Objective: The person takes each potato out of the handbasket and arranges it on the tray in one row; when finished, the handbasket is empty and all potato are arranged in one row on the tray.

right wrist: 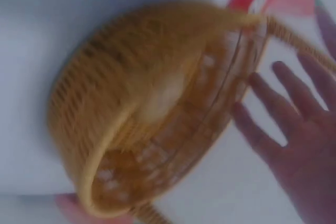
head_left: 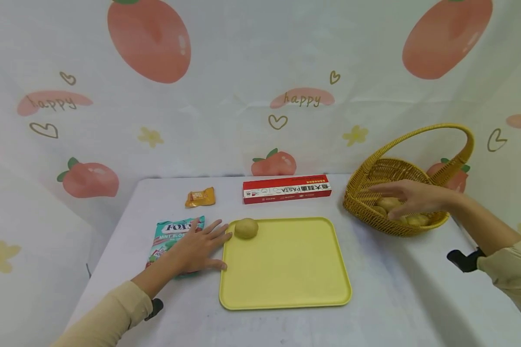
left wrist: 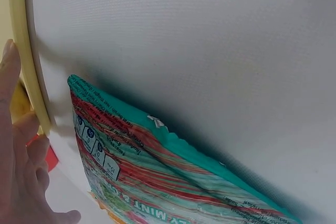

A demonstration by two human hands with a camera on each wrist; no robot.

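My left hand has its fingers spread at the left edge of a yellow tray. Its fingertips are at the rim; whether they touch it I cannot tell. On the tray's back left corner lies one potato. Partly beneath the left forearm is a teal bag of Fox's mint candy, whose printed side fills the left wrist view. Over the wicker basket my right hand reaches with extended fingers, holding nothing. Several potatoes sit inside; the hand hides some of them.
A red and white pasta box lies behind the tray. To its left is a small orange packet. The basket's tall handle arches up behind the right hand. A printed curtain hangs behind the table.
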